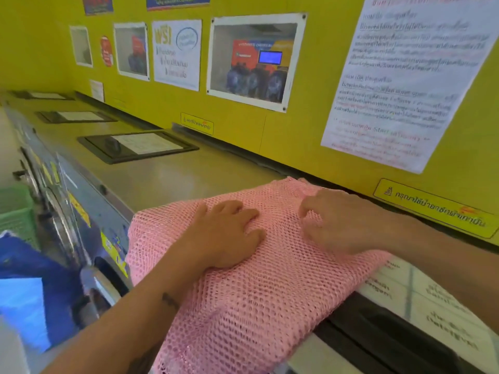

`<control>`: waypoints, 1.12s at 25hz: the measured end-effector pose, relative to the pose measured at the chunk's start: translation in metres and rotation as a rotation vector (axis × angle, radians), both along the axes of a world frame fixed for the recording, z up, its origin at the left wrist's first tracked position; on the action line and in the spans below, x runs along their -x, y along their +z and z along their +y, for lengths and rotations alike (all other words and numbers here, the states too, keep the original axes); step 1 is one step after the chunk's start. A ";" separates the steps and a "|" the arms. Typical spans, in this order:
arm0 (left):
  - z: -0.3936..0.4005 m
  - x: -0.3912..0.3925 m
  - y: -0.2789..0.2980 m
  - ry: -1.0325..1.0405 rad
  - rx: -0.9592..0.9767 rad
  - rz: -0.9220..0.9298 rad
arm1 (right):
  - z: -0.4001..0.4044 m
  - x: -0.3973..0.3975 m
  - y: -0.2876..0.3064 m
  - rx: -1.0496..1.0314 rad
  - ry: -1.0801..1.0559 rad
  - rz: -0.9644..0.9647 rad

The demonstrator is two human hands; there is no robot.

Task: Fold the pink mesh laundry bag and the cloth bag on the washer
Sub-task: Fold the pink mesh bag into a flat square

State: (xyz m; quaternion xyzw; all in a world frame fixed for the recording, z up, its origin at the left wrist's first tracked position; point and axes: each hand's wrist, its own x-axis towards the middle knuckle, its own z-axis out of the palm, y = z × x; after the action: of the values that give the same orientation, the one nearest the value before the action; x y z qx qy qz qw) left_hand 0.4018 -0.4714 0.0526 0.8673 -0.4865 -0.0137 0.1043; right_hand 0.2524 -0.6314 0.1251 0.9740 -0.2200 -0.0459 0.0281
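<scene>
The pink mesh laundry bag lies spread on the steel top of the washer, its near end hanging over the front edge. My left hand presses flat on the mesh at the bag's middle, fingers straight. To its right, my right hand rests on the bag's far right part with fingers bent, thumb and forefinger close together on the mesh; whether they pinch it I cannot tell. No cloth bag is plainly visible.
A yellow wall with taped notices rises right behind the washer top. Black detergent lids sit further left along the row. A green basket and a blue bag stand low at the left, in front of the machines.
</scene>
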 end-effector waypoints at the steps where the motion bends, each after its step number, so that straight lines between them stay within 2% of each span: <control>1: 0.000 0.001 0.000 0.021 -0.007 -0.007 | 0.001 0.012 -0.005 0.019 0.000 0.049; 4: 0.000 0.011 -0.001 0.109 -0.008 -0.003 | -0.013 0.032 -0.016 -0.112 -0.047 0.205; 7: -0.007 0.034 -0.001 0.261 -0.024 -0.013 | -0.031 0.030 -0.016 -0.191 -0.016 0.137; 11: -0.018 0.057 0.003 0.457 -0.089 0.052 | -0.011 0.025 -0.008 0.168 0.098 -0.132; 13: -0.020 0.053 0.007 0.501 -0.099 0.100 | 0.014 0.033 -0.004 0.065 0.163 -0.203; 15: -0.017 0.047 0.012 0.510 -0.067 0.161 | 0.033 0.045 -0.008 -0.094 0.170 -0.038; 17: -0.010 0.043 0.014 0.453 0.059 0.202 | 0.036 0.049 -0.018 -0.119 0.167 0.113; 20: 0.017 0.050 0.017 0.199 0.381 0.150 | 0.024 0.046 -0.022 -0.167 0.183 0.061; 22: 0.040 0.063 0.022 -0.010 0.485 0.105 | 0.015 0.047 -0.017 -0.191 0.140 0.023; 25: 0.079 0.085 0.017 -0.146 0.535 0.103 | 0.008 0.056 -0.016 -0.086 0.098 -0.051; 26: 0.093 0.092 0.013 -0.164 0.501 0.104 | 0.015 0.061 -0.016 -0.032 0.131 -0.107; 28: 0.119 0.106 0.004 -0.173 0.290 0.137 | 0.041 0.076 -0.014 -0.064 0.263 -0.229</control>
State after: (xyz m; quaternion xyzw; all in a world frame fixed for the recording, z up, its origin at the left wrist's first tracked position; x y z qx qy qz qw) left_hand 0.2961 -0.3528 0.0562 0.7951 -0.5480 -0.0114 0.2596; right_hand 0.1769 -0.5907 0.1115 0.9937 -0.0907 0.0627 -0.0223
